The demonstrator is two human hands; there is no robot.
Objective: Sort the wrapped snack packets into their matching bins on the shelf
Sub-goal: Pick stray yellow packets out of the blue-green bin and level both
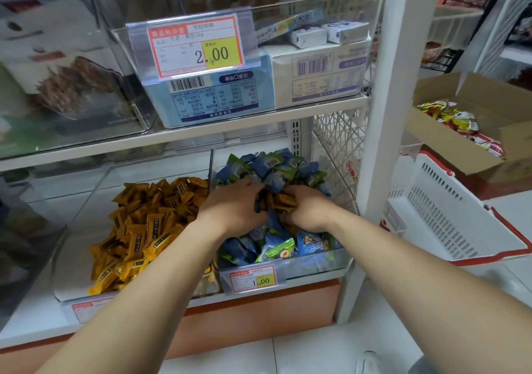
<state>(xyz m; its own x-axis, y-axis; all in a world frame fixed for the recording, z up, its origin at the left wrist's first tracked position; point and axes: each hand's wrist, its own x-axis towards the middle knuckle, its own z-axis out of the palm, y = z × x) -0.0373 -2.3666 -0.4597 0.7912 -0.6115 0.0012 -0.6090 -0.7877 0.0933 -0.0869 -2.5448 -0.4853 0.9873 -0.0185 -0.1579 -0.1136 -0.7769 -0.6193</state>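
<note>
Fig.: L hand point(233, 204) & R hand point(305, 209), fingers curled, are cupping yellow packets point(283, 201) between them atop the blue-packet bin point(316, 264). The matching yellow-packet bin point(69, 281) is sitting immediately left, nearer the L hand.

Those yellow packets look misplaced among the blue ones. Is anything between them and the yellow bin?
Only the clear dividing wall between the two bins. The left hand and right hand grip the yellow packets; lifting over that wall looks enough to reach the yellow bin.
</note>
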